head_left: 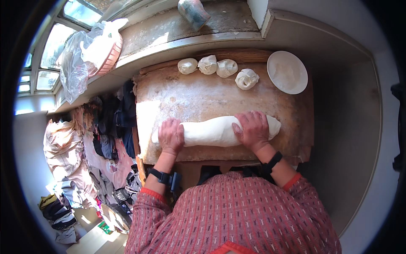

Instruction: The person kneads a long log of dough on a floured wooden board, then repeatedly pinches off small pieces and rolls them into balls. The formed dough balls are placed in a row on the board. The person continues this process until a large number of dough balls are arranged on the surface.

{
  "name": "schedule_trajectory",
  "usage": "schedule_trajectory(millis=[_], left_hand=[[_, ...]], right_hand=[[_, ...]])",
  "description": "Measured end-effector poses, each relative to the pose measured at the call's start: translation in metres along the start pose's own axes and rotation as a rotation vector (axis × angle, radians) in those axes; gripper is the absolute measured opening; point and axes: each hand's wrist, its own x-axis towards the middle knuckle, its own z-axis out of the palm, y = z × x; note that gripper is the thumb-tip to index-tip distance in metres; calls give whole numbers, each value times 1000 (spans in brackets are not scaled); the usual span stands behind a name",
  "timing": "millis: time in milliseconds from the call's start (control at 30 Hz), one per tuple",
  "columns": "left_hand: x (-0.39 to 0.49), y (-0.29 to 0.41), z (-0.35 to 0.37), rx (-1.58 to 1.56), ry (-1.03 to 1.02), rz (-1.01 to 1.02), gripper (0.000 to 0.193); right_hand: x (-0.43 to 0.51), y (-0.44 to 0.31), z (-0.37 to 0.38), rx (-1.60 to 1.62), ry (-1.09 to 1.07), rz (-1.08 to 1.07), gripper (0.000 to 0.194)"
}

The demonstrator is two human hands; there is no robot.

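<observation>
A long, thick log of white dough (209, 131) lies crosswise on a floured wooden board (203, 100) before me. My left hand (171, 135) is curled over the log near its left end, fingers over the far side. Nearer the right end, my right hand (252, 129) grips the log from above, its thumb apart and pointing left. Both ends of the dough stick out past my hands. Along the board's far side sit several lumps of dough (247, 79), rough and folded. A white bowl (296, 90) with what looks like flour (287, 70) stands at the far right corner.
Wooden sticks (250, 56) lie along the board's back edge. Behind is a ledge (149, 38) with a tipped, cylindrical container (194, 14) and a pink basket (109, 58) under plastic bags (76, 66). Clothes (108, 146) are heaped at left; a wall (342, 127) bounds the right.
</observation>
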Motion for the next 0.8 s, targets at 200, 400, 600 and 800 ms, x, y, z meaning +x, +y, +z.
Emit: schedule_trajectory(millis=[200,400,600,800], left_hand=[[59,-27,0,-13,4,61,29],[86,-41,5,10,-135,122,36],[29,-44,-18,-428,-48,361,25],[-59,-24,-20,-280,150,360,36]], right_hand=[[27,13,11,-2,-20,119,28],[54,22,10,5,-235,393,47],[8,-5,-15,-2,-185,175,52],[-34,-114,21,-202,123,138,49]])
